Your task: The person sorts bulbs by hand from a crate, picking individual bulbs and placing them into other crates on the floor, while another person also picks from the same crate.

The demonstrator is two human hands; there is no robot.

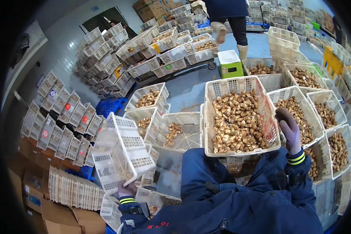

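Blue floor (185,87), lined with stacked crates (101,64), around a seated worker (230,206).
At left, the left hand (127,188) grips the low end of a tilted white crate (134,141), askew apparently because one end alone is held; between both hands, a filled crate (243,153) of brown tubers (240,121) stands before the knees (204,162), presumably for easy reach; the right hand (290,130), loosely curled, is just beside it, contact unclear.

The produce crate (267,113) is off-white, smeared red along its right wall, its produce (240,121) mottled brown and cream. The tilted crate (138,141) is white, grid-patterned. The right glove (291,130) is lilac (darker at the fingers), the navy cuff (297,158) striped yellow-green. The floor (185,91) is blue.
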